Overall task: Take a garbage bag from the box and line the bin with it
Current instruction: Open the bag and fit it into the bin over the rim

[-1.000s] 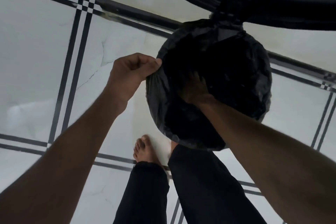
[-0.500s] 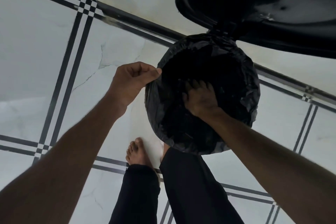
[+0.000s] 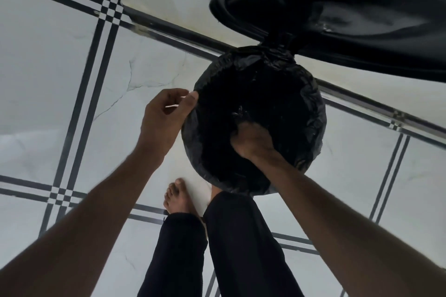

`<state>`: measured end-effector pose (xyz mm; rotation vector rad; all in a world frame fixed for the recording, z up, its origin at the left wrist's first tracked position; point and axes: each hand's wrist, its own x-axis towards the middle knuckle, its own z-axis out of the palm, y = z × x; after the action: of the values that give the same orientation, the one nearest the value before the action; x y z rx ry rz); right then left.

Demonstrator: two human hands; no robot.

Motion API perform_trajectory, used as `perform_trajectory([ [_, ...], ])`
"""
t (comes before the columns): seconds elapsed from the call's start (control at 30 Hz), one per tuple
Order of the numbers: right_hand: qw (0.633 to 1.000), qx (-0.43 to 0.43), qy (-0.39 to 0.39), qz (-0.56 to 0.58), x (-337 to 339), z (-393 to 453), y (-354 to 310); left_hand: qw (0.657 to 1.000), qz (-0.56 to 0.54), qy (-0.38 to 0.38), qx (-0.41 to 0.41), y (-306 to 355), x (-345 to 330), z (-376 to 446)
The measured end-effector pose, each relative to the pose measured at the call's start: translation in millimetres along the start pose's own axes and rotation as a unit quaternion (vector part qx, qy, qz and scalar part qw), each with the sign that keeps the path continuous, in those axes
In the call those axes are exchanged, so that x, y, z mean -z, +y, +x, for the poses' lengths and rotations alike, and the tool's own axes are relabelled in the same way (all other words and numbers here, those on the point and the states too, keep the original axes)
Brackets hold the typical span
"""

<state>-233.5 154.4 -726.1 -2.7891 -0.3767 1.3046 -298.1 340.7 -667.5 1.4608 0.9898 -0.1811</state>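
A round bin (image 3: 311, 113) stands on the tiled floor, its hinged black lid (image 3: 337, 19) swung open behind it. A black garbage bag (image 3: 284, 75) lines the bin, its edge folded over the rim all round. My left hand (image 3: 166, 113) is at the rim's left side. Its thumb tip touches the bag's edge and its fingers curl loosely, with floor showing through the gap. My right hand (image 3: 251, 140) reaches inside the bag and pushes the plastic down, with its fingertips lost in the dark interior. The box of bags is not in view.
White floor tiles with black stripe borders (image 3: 96, 60) surround the bin. My bare left foot (image 3: 178, 198) and dark trouser legs (image 3: 241, 248) stand just in front of the bin, the right leg touching its near side.
My left hand has loosened its pinch on the bag's rim, so only the thumb touches it. My right hand has shifted inside the bag and its fingers are no longer visible. The view has pulled back.
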Motion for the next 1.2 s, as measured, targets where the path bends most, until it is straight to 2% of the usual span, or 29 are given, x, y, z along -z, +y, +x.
perform_trajectory([
  [0.1, 0.991, 0.033, -0.070, 0.107, 0.1, -29.5, -4.0, 0.998, 0.030, 0.060, 0.012, -0.8, 2.5, -25.6],
  [0.2, 0.973, 0.015, -0.181, 0.140, -3.3, -42.4, 2.0, 0.994, 0.044, 0.094, 0.032, -7.3, 6.0, -47.0],
  [0.27, 0.972, -0.012, -0.176, 0.157, 1.6, -43.7, 1.3, 0.994, 0.055, 0.073, 0.058, -12.8, 7.1, -57.1],
  [0.33, 0.973, -0.021, -0.070, 0.218, 11.0, -46.8, -5.0, 0.993, 0.067, 0.050, 0.088, -17.8, 6.7, -65.7],
  [0.4, 0.946, -0.029, 0.075, 0.313, 22.5, -58.4, -7.7, 0.990, 0.082, 0.055, 0.098, -18.2, 3.2, -75.7],
  [0.5, 0.873, -0.048, 0.267, 0.405, 32.0, -93.0, 2.5, 0.988, 0.068, 0.081, 0.115, -19.3, -4.5, -87.3],
  [0.6, 0.781, -0.164, 0.365, 0.480, 26.5, -130.8, 24.1, 0.975, -0.022, 0.074, 0.208, -18.3, -18.8, -93.4],
  [0.67, 0.712, -0.288, 0.349, 0.537, 19.8, -147.3, 41.3, 0.949, -0.114, 0.071, 0.286, -14.4, -28.1, -96.2],
  [0.73, 0.633, -0.397, 0.238, 0.620, 8.0, -151.8, 57.3, 0.932, -0.156, 0.068, 0.320, -12.8, -32.7, -97.7],
  [0.8, 0.545, -0.397, 0.104, 0.731, -3.6, -152.5, 63.8, 0.918, -0.187, 0.083, 0.339, -16.3, -34.6, -96.7],
  [0.83, 0.517, -0.373, 0.054, 0.769, -7.2, -151.5, 64.0, 0.911, -0.200, 0.089, 0.348, -17.4, -34.5, -95.5],
  [0.9, 0.479, -0.328, 0.006, 0.814, -9.4, -147.0, 60.7, 0.905, -0.220, 0.088, 0.353, -16.5, -32.4, -92.4],
  [1.0, 0.429, -0.328, 0.015, 0.841, -3.5, -140.9, 60.1, 0.912, -0.206, 0.080, 0.347, -13.2, -28.8, -85.7],
  [1.2, 0.390, -0.332, 0.064, 0.857, 6.8, -134.4, 74.9, 0.938, -0.135, 0.050, 0.314, -5.4, -20.8, -72.2],
])
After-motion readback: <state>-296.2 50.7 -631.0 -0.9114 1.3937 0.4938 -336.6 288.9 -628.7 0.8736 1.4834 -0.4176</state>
